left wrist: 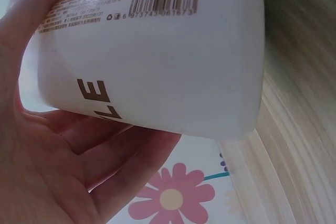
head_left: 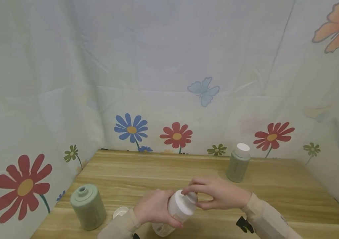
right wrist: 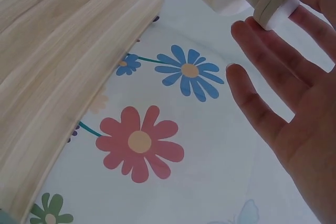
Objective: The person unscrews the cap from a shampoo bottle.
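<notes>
My left hand [head_left: 154, 207] wraps round a white bottle [head_left: 176, 207], which leans with its neck up toward the right. Brown print and a barcode show on the bottle's side [left wrist: 157, 61] in the left wrist view, with the thumb on one side of it and the fingers on the other. At the neck, my right hand [head_left: 220, 192] pinches a white cap [right wrist: 275, 4] between thumb and fingers. The ring and little fingers stand away from it in the right wrist view. The cap sits at the bottle's mouth.
A green bottle [head_left: 88, 209] with a bare neck stands at the left of the wooden table [head_left: 145, 172]. Beside it lies a white cap [head_left: 120, 211], partly behind the left sleeve. Another green bottle [head_left: 238, 166], white-capped, stands at back right. A flower-printed curtain [head_left: 157, 83] encloses the table.
</notes>
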Action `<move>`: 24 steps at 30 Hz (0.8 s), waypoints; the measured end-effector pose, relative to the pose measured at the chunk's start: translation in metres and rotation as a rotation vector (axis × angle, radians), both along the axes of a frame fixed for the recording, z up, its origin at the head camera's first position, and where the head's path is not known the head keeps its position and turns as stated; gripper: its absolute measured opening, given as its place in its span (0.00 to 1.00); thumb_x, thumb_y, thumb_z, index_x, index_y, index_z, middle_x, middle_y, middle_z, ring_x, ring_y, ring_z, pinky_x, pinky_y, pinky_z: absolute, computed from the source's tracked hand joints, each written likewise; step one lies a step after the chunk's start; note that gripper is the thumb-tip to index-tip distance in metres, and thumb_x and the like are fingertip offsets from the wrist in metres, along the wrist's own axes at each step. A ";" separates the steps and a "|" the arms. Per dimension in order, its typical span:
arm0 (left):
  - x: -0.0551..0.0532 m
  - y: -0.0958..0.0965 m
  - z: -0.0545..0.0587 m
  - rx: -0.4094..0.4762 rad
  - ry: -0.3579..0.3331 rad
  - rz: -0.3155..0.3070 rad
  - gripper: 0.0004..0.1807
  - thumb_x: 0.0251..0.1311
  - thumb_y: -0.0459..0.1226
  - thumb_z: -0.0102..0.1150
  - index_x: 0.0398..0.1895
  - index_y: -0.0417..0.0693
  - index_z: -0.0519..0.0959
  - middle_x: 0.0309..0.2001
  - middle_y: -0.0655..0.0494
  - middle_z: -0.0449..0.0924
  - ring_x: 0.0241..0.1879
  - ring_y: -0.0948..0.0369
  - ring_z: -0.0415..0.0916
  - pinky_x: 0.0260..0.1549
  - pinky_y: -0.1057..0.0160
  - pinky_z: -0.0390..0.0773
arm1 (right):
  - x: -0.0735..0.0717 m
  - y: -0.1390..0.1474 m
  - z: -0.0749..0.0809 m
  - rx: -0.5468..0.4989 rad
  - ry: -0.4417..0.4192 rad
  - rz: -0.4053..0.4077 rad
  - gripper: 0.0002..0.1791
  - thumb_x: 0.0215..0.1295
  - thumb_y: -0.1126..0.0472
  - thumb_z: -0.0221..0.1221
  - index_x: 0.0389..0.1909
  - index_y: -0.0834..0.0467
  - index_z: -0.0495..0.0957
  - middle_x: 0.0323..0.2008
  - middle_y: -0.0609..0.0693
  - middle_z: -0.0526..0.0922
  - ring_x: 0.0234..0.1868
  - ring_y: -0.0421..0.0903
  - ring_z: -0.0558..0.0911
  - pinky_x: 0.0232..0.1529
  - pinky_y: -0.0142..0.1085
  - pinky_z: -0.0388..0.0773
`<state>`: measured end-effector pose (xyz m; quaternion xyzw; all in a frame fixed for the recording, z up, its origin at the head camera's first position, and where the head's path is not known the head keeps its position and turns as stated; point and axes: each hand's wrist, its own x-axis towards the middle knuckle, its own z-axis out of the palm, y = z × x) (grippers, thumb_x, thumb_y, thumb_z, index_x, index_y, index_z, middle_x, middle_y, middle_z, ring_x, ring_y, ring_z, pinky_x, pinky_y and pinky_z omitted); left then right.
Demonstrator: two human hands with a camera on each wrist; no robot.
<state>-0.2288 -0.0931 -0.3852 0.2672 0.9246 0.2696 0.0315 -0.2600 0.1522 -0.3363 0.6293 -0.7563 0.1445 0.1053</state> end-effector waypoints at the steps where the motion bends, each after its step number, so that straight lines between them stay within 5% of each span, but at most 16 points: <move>1: 0.000 0.000 0.000 0.000 0.001 -0.002 0.31 0.31 0.57 0.77 0.41 0.57 0.77 0.33 0.69 0.82 0.28 0.75 0.73 0.25 0.71 0.72 | 0.001 0.001 0.000 0.010 -0.018 -0.023 0.23 0.66 0.56 0.60 0.61 0.51 0.71 0.48 0.42 0.78 0.44 0.35 0.78 0.47 0.25 0.76; 7: 0.000 0.003 0.002 -0.012 -0.002 0.008 0.32 0.31 0.58 0.76 0.42 0.56 0.77 0.33 0.68 0.82 0.27 0.75 0.73 0.25 0.71 0.72 | 0.007 -0.001 0.001 0.055 -0.154 -0.244 0.32 0.68 0.41 0.53 0.68 0.52 0.65 0.46 0.40 0.81 0.44 0.33 0.79 0.44 0.31 0.78; 11: 0.000 0.004 0.004 -0.004 -0.030 0.005 0.32 0.32 0.57 0.76 0.42 0.56 0.77 0.34 0.67 0.82 0.28 0.74 0.74 0.26 0.71 0.73 | 0.008 -0.005 0.000 0.034 -0.132 -0.314 0.29 0.67 0.39 0.52 0.64 0.50 0.69 0.38 0.38 0.82 0.38 0.31 0.78 0.39 0.28 0.76; 24: 0.002 0.002 0.004 -0.013 0.001 0.006 0.33 0.31 0.57 0.77 0.42 0.56 0.77 0.33 0.66 0.82 0.27 0.75 0.73 0.25 0.71 0.72 | 0.005 -0.006 -0.006 -0.054 0.025 -0.160 0.24 0.64 0.49 0.61 0.58 0.55 0.72 0.50 0.45 0.83 0.46 0.36 0.81 0.46 0.32 0.80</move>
